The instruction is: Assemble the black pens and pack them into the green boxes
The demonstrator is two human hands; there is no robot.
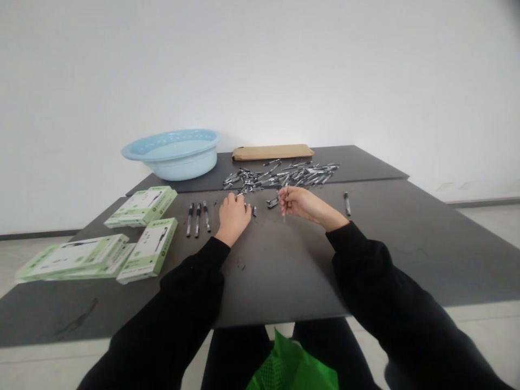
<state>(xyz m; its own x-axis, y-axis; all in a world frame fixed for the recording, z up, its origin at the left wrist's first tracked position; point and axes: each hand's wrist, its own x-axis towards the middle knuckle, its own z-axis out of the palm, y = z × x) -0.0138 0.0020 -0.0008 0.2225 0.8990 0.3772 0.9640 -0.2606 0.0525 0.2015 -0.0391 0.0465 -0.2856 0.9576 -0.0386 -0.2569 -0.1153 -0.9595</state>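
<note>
My left hand (234,218) rests low over the tabletop, back upward, with its fingers curled down. The fingertips are partly hidden, and what they grip, if anything, does not show. Just right of it lies a small black pen cap (254,211). My right hand (303,205) is closed in a pinch, with a thin, clear pen piece (284,218) pointing down below the fingers. Beside those fingertips are a few short dark pen parts (272,203). Three pens (197,220) stand in a row left of my left hand, lying flat. Another pen (346,203) lies right of my right hand.
A loose heap of pens and pen parts (300,176) spreads beyond my hands. Behind it lies a flat brown cardboard piece (272,152). A light blue basin (179,168) sits at the back left. Green-and-white boxes (148,249) are stacked on the left of the dark table (406,244).
</note>
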